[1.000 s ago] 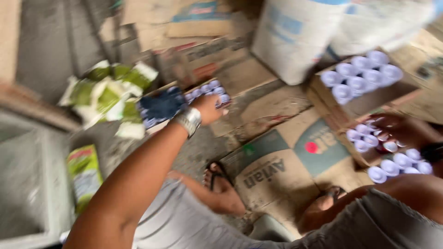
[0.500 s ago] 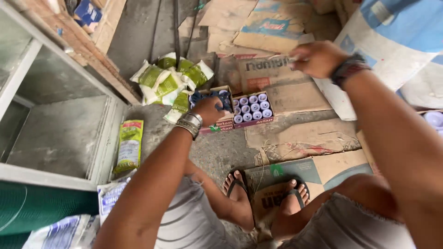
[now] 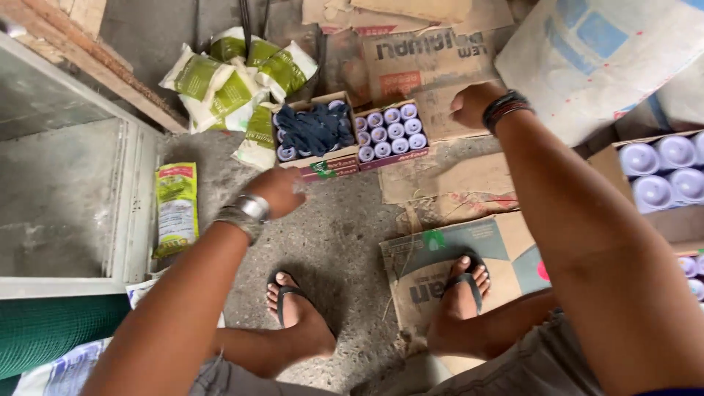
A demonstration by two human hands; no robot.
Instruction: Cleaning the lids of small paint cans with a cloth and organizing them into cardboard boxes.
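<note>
My left hand (image 3: 277,189), with a metal bracelet on its wrist, hovers over the concrete floor just below an open carton of purple-capped spray cans (image 3: 389,132). It holds nothing and its fingers are loosely curled. A dark blue cloth (image 3: 315,128) lies bunched on the left half of that carton. My right hand (image 3: 473,103), with dark bands on its wrist, is closed at the right edge of a flattened cardboard sheet (image 3: 422,62) behind the carton. My two sandalled feet stand below.
Green-and-white packets (image 3: 231,84) are piled left of the carton, and one lies alone (image 3: 176,209). A glass-and-metal cabinet (image 3: 136,205) runs along the left. A second carton of purple-capped cans (image 3: 660,176) sits at the right, a white sack (image 3: 601,59) behind it. Flattened cardboard (image 3: 433,257) covers the floor.
My left hand has let go of the blue cloth, left it on the carton and drawn back towards me. My right hand has come lower along the cardboard sheet.
</note>
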